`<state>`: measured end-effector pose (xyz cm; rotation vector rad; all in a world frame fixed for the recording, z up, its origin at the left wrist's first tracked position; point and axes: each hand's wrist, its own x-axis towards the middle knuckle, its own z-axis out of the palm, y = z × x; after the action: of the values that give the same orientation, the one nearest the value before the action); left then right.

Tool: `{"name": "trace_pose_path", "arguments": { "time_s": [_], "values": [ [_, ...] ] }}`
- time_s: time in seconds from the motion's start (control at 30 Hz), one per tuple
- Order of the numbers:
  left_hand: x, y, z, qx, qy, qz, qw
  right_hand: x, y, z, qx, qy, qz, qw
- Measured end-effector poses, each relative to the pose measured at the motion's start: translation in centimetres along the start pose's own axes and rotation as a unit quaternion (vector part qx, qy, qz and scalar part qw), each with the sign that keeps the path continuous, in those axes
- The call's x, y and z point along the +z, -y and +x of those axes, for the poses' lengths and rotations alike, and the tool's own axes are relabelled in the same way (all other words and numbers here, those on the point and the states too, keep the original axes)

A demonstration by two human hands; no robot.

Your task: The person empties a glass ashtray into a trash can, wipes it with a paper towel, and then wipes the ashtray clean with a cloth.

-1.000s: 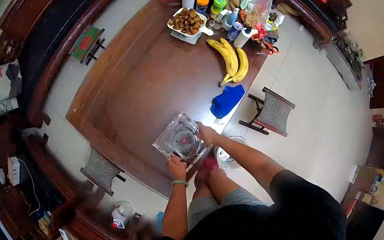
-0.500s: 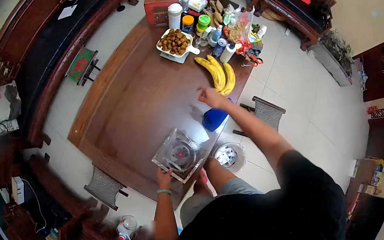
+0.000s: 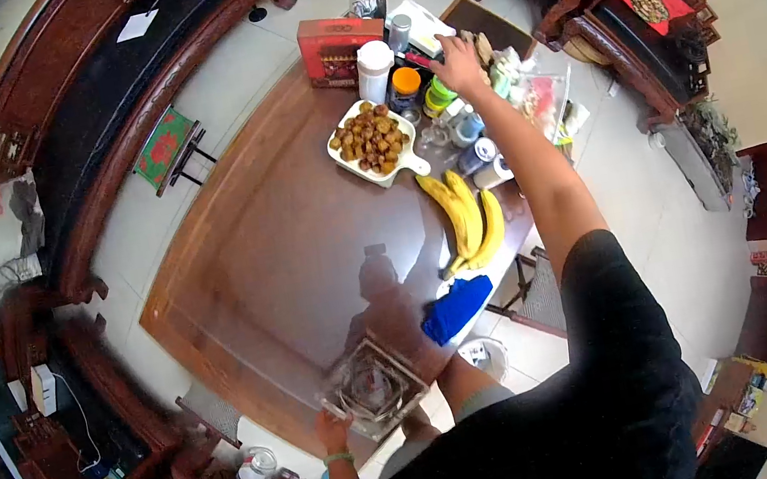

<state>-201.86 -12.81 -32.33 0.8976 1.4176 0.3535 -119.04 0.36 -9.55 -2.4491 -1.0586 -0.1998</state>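
Observation:
My left hand (image 3: 333, 431) grips the near left edge of a square clear glass ashtray (image 3: 373, 389) at the table's near edge. Stretched across the crowded far end of the table, my right hand (image 3: 462, 67) has its fingers reaching down, apart, with nothing visible in them. Close by it are a white packet (image 3: 421, 25), a green-lidded jar (image 3: 438, 96) and an orange-lidded jar (image 3: 404, 86). Whether the fingertips touch anything cannot be made out. Bananas (image 3: 467, 217) lie beneath my right forearm, and a blue cloth (image 3: 457, 309) is nearer me.
A white handled dish (image 3: 380, 175) holds brown round food pieces. Behind it stand a white bottle (image 3: 374, 72) and a red box (image 3: 337, 52). A waste bin (image 3: 488, 360) and stools (image 3: 167, 152) are around the wooden table (image 3: 268, 218).
My right hand has moved from above the table near the bananas to the far cluster of jars and packets. My body leans further forward; my left hand stays on the ashtray.

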Motion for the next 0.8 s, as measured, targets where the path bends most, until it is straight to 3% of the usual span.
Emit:
{"name": "trace_pose_path", "arguments": {
  "time_s": [0.1,0.2,0.3,0.4,0.53,0.67,0.73,0.8],
  "values": [
    [0.8,-3.7,-2.4,-0.053,0.032,-0.199,0.978,4.1,-2.3,4.5,0.014,0.005,-0.02,1.0],
    [1.9,-5.7,-4.1,-0.114,-0.026,-0.24,0.964,5.4,-2.1,7.5,0.057,0.037,-0.063,0.996],
    [5.0,-9.6,-6.0,-0.013,-0.073,-0.021,0.997,7.7,-3.6,10.3,0.059,0.081,-0.083,0.991],
    [3.3,-7.7,-5.6,-0.032,-0.062,-0.039,0.997,11.6,-6.1,13.0,0.088,0.096,-0.062,0.99],
    [3.0,-7.8,-5.4,-0.09,-0.106,-0.072,0.988,10.5,-5.0,13.0,0.103,0.138,-0.067,0.983],
    [3.2,-8.3,-6.0,-0.114,-0.13,-0.123,0.977,8.8,-5.1,12.6,0.088,0.057,-0.004,0.994],
    [5.0,-10.5,-6.5,-0.045,-0.096,0.106,0.989,8.7,-6.3,13.1,0.03,0.005,0.006,1.0],
    [3.2,-8.2,-5.6,-0.03,-0.077,0.048,0.995,5.9,-5.0,12.7,0.019,-0.073,0.112,0.991]
  ]
}}
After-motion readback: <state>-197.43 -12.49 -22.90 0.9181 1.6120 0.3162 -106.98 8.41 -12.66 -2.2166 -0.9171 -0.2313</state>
